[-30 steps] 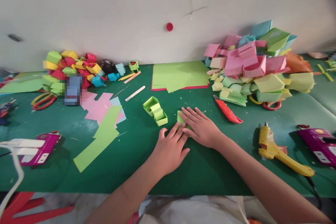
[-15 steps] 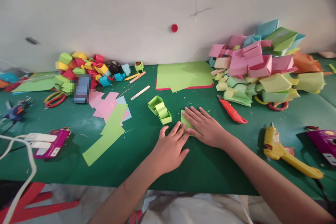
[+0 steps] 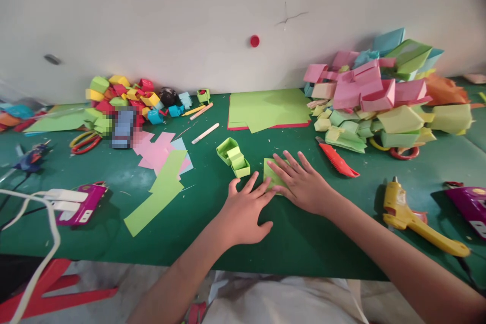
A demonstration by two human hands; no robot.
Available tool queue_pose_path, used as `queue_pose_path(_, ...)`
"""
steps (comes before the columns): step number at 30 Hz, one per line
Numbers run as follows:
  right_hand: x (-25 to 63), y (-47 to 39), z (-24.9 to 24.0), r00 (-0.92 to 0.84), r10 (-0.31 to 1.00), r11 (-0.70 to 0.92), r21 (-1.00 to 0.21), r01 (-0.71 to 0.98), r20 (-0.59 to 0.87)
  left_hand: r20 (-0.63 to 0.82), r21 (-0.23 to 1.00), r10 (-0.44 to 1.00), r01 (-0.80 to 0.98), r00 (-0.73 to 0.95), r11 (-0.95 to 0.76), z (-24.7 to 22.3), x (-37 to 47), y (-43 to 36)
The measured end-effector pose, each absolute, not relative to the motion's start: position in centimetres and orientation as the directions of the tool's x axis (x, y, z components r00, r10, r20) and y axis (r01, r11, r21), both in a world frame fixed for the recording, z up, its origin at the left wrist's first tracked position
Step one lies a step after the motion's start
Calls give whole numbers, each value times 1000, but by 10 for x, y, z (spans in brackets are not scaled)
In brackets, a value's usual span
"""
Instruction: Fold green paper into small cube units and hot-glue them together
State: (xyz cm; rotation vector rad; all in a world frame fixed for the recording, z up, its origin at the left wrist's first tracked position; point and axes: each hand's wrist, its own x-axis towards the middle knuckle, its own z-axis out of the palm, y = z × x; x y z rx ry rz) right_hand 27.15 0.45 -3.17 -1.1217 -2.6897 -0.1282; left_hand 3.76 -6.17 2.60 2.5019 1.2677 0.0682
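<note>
A small piece of light green paper [image 3: 270, 168] lies flat on the green table [image 3: 212, 223]. Spread over its right part is my right hand [image 3: 301, 182], fingers stretched out and pressing it down. My left hand [image 3: 245, 212] is open beside it, its fingers apart and the fingertips at the paper's lower left edge. Part of the paper is hidden under the hands. Just behind my left hand stand little folded boxes of light green paper [image 3: 239, 162], joined together.
Green paper sheets [image 3: 269, 106] lie at the back. Paper offcuts [image 3: 155, 197] and a power strip [image 3: 85, 202] are left. On the right are a red utility knife [image 3: 337, 159], a yellow glue gun [image 3: 402, 207] and a pile of folded paper [image 3: 364, 86]. Small coloured boxes [image 3: 117, 91] are heaped back left.
The fingers of my right hand have spread wider on the green paper, uncovering more of it. My left hand has shifted slightly. The camera view has turned a little to the left.
</note>
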Motion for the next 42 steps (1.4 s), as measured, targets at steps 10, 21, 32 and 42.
queue_pose_path(10,291,-18,-30,-597,756,607,53,793,268,-125,296,799,791,588,-535,29,38,-63)
queue_pose_path(21,278,-57,-6,-533,784,553,31,833,318,87,297,848,799,523,-524,18,48,-55)
queue_pose_path(32,275,-43,-2,-647,685,707,-89,702,335,354,230,762,740,542,-632,4,49,-46)
queue_pose_path(42,284,-40,-12,-393,765,644,-584,494,510,500,418,764,660,407,-625,6,46,-45)
